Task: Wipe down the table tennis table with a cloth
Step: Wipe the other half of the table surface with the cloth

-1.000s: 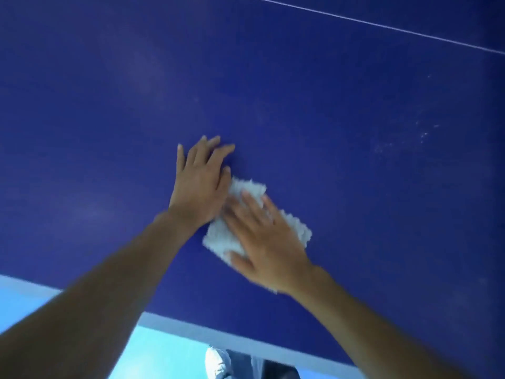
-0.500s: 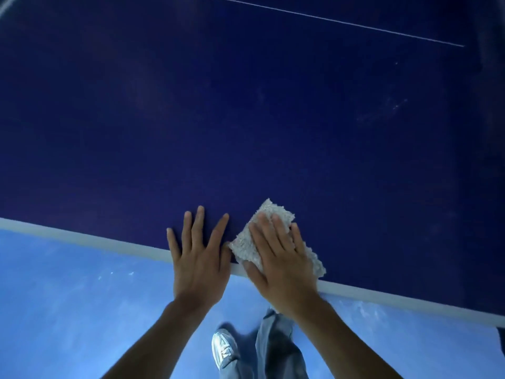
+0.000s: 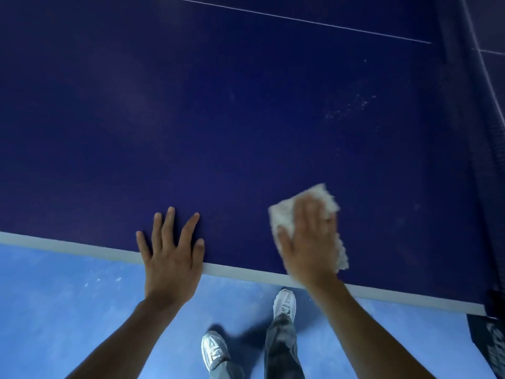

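Note:
The dark blue table tennis table (image 3: 218,119) fills most of the view, its white near edge running from left to lower right. My right hand (image 3: 308,242) lies flat with straight fingers on a white fluffy cloth (image 3: 284,214), pressing it onto the table close to the near edge; the hand and cloth look motion-blurred. My left hand (image 3: 170,253) rests flat with spread fingers on the table's edge, well to the left of the cloth. Pale dust specks (image 3: 349,108) mark the surface further in, to the right.
The net (image 3: 475,132) runs along the right side, its post clamp (image 3: 494,302) at the table's near right corner. A thin white centre line (image 3: 300,20) crosses the far surface. Below the edge lie the light blue floor (image 3: 68,310) and my legs and grey shoes (image 3: 284,302).
Both hands drew back from mid-table to the near edge. Then my right hand slid the cloth to the right, away from my left hand, which stays planted on the edge.

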